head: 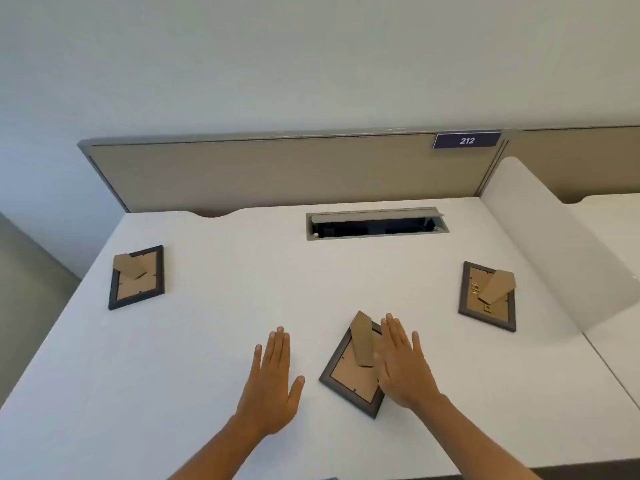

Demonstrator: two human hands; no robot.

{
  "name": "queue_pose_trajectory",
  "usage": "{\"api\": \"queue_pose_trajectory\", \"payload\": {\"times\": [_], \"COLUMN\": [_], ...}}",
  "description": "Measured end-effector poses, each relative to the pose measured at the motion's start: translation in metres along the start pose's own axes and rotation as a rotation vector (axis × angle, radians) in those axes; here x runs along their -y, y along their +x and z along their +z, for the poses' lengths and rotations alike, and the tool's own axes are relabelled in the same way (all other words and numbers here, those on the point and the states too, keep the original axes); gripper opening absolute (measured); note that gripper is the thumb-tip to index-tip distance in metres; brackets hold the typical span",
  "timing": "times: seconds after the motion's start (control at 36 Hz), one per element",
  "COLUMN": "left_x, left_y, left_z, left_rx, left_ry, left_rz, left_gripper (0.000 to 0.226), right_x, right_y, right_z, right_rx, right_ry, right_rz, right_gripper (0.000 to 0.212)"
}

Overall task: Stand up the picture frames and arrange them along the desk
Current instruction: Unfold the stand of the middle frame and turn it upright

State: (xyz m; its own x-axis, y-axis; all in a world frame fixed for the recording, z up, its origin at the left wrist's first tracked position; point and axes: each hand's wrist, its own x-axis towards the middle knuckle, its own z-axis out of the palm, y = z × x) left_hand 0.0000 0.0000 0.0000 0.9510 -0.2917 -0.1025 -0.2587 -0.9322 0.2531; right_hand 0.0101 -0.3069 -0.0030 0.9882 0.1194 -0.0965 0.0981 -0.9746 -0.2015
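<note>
Three dark picture frames lie face down on the white desk (214,341), each showing a brown cardboard back with its easel stand folded out. One frame (136,277) is at the left, one frame (488,297) at the right, and the middle frame (353,370) lies tilted near the front. My right hand (403,362) is flat with straight fingers over the right part of the middle frame. My left hand (273,375) is flat with straight fingers over bare desk, left of that frame and apart from it.
An open cable tray slot (375,224) is set into the desk near the back. A beige partition (277,171) with a "212" label (467,140) closes the back. A white side divider (554,244) stands at the right. At the left the desk edge drops to the floor.
</note>
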Motion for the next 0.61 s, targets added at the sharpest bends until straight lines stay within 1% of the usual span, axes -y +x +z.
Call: {"api": "queue_pose_trajectory", "payload": {"times": [0.06,0.11,0.14,0.22,0.28,0.33,0.36,0.42,0.47,0.61], "left_x": [0.000,-0.002,-0.005,-0.014,-0.021,-0.029,-0.034,-0.043,-0.054,-0.081], "left_y": [0.003,0.007,0.009,0.011,0.013,0.014,0.016,0.020,0.024,0.035], "left_z": [0.002,0.003,0.004,0.004,0.007,0.013,0.015,0.018,0.020,0.023], "left_rx": [0.007,0.056,0.065,0.032,0.024,0.034,0.051,0.093,0.126,0.162], "left_ry": [-0.021,-0.016,-0.028,-0.164,-0.183,-0.193,-0.206,-0.206,-0.188,-0.158], "left_rz": [-0.028,-0.059,-0.065,-0.085,-0.101,-0.111,-0.112,-0.100,-0.079,-0.045], "left_gripper": [0.090,0.091,0.092,0.097,0.093,0.082,0.083,0.091,0.100,0.115], "right_x": [-0.002,-0.006,-0.007,-0.003,-0.006,-0.009,-0.011,-0.014,-0.015,-0.016], "right_y": [0.003,0.006,0.009,0.012,0.018,0.025,0.028,0.033,0.035,0.047], "right_z": [-0.005,-0.008,-0.008,-0.016,-0.014,-0.009,-0.008,-0.008,-0.010,-0.014], "right_rx": [-0.005,-0.056,-0.064,-0.070,-0.109,-0.064,-0.010,0.116,0.224,0.340], "right_ry": [0.016,0.019,0.035,0.008,-0.002,0.048,0.066,0.032,-0.039,-0.125], "right_rz": [0.008,-0.018,-0.023,-0.044,-0.079,-0.126,-0.171,-0.267,-0.335,-0.392], "right_gripper": [0.075,0.073,0.070,0.059,0.053,0.063,0.072,0.091,0.105,0.122]}}
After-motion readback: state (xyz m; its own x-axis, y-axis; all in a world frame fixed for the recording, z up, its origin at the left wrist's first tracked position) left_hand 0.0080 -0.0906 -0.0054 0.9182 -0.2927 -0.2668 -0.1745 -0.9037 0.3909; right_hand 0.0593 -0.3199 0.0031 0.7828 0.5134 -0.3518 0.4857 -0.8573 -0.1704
